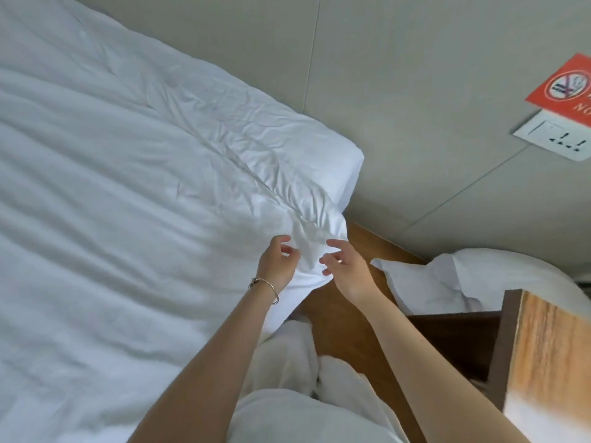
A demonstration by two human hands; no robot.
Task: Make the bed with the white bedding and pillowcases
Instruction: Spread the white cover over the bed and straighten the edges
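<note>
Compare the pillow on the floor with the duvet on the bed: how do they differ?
The duvet lies spread flat over the bed; the pillow lies crumpled on the wooden floor. Both hands, left and right, are at the duvet's corner; nothing touches the pillow. Both are white.

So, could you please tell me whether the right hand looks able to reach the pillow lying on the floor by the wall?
Probably yes: the right hand holds nothing, and bare wooden floor lies between it and the pillow.
</note>
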